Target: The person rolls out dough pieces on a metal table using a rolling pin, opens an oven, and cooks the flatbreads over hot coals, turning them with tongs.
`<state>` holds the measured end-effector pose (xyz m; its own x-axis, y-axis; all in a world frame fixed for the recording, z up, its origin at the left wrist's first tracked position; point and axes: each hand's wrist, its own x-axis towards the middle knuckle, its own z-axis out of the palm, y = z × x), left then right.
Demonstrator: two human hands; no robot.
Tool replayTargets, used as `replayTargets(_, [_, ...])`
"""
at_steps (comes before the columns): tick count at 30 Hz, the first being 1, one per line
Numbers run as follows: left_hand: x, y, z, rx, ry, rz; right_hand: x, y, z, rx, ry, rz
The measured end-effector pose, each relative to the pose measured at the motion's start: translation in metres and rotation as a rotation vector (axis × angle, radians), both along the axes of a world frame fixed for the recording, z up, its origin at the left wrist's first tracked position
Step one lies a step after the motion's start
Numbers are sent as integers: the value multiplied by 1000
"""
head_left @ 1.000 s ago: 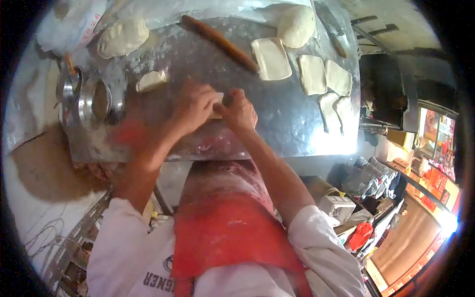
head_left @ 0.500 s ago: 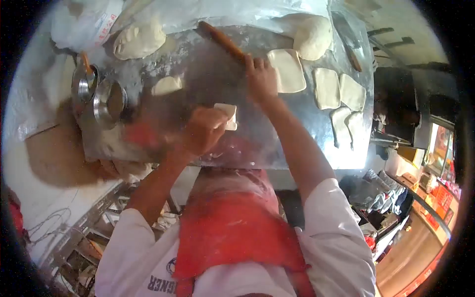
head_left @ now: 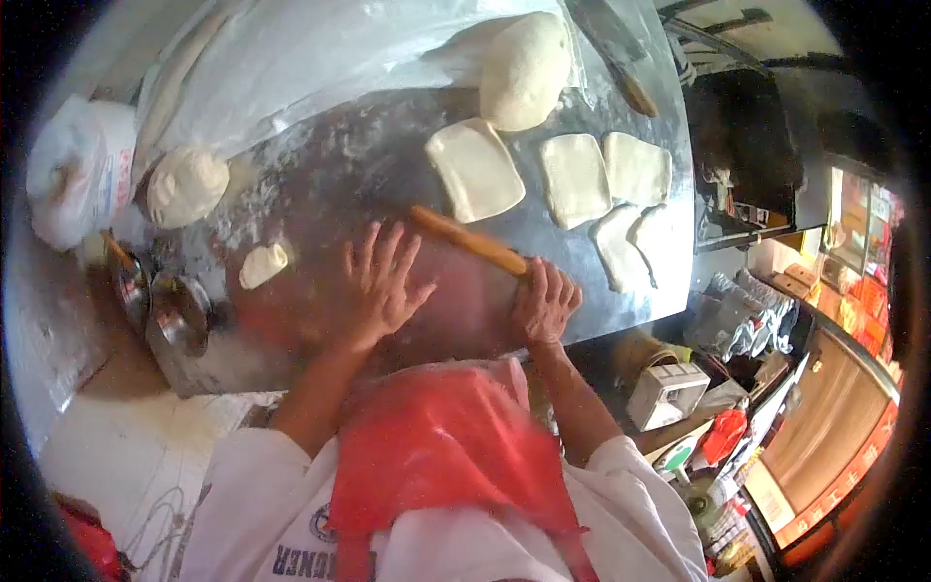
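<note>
Right hand (head_left: 549,303) grips the near end of the rolling pin (head_left: 470,241), slanted over the bench (head_left: 330,175) near the leftmost dough sheet (head_left: 475,170); left hand (head_left: 386,289) is open, fingers spread, close to the pin's free end, and anything under its palm can't be told. For even rolling, the left palm should probably take that free end, keeping pin level and pressure equal along its length.

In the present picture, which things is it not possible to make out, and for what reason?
All in the head view:
- Rolling pin: its near end is hidden by the right hand.
- Tabletop: the part below the left hand is covered.
- Plastic bag: cloudy plastic hides its contents.
- Wooden-handled tool: the top edge cuts it off.
</note>
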<state>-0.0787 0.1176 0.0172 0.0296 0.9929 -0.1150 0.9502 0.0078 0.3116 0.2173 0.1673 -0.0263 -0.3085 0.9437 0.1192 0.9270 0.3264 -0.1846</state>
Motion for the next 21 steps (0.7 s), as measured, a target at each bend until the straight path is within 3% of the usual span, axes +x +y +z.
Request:
replayTargets(11, [3, 4, -8, 90, 112, -1, -5, 7, 8, 42, 33, 43])
replayTargets(15, [-9, 2, -20, 66, -41, 57, 3, 10, 4, -43, 8, 61])
replayTargets(17, [-12, 7, -20, -28, -311, 415, 1, 18, 25, -57, 23, 111])
replayTargets(18, [-6, 6, -19, 107, -132, 460, 1, 22, 29, -83, 33, 125])
replayTargets(19, [-3, 1, -22, 102, -141, 473, 1, 24, 32, -111, 41, 136])
replayTargets(21, [6, -13, -28, 180, 62, 258, -2, 28, 34, -119, 33, 152])
